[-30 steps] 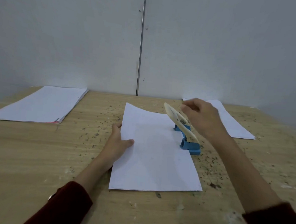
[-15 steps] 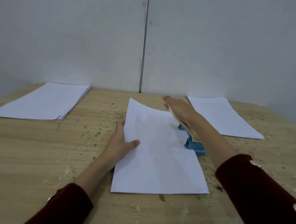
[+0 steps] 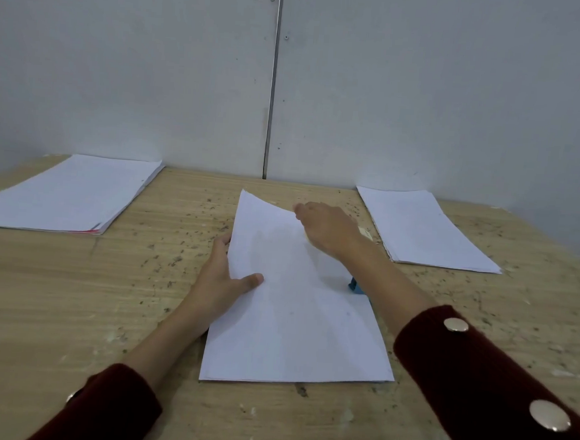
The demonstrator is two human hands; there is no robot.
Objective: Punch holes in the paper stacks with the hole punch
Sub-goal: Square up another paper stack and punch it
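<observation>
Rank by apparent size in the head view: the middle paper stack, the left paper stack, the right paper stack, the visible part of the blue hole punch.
1. Middle paper stack, nearest the camera.
2. Left paper stack.
3. Right paper stack.
4. Blue hole punch, mostly hidden by the right forearm.

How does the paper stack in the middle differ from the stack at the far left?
The middle stack is held by the left hand and right hand; the left stack lies untouched. The middle stack's far corner curls up; the left stack lies flat. The left stack shows red at its near corner; the middle doesn't. Both are white.
</observation>
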